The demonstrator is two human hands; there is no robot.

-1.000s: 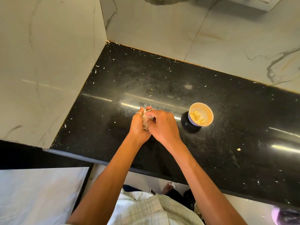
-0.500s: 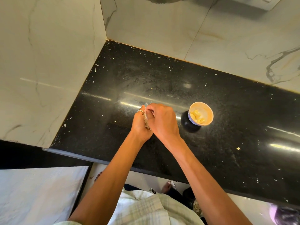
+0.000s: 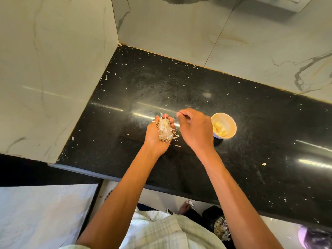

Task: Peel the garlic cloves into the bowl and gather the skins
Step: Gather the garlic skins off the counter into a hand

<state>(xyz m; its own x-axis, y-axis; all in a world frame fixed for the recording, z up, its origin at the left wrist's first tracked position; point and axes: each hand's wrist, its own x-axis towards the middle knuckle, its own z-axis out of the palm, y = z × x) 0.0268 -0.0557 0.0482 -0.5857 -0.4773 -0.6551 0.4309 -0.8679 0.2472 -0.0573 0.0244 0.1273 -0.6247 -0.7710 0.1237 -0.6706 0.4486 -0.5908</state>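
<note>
Now, skins: a loose heap of pale, papery garlic skins [image 3: 166, 132] lies in the cupped palm of the left hand [image 3: 158, 136], between thumb and fingers, with a few strands hanging off the palm's right edge.
Left hand: palm up and half-curled around the one heap; a thin silver ring [image 3: 154, 123] sits on one finger.
Right hand: the right hand [image 3: 195, 129] hovers palm down just beside the heap, fingertips [image 3: 179, 115] pinched together; whether they hold a scrap cannot be told.
Bowl: one small cream-lined bowl with a dark outside [image 3: 226, 129] stands just right of the right hand, holding several peeled yellow garlic cloves [image 3: 219, 129].
Counter: scattered skin flecks dot the glossy black stone countertop [image 3: 251, 141].
</note>
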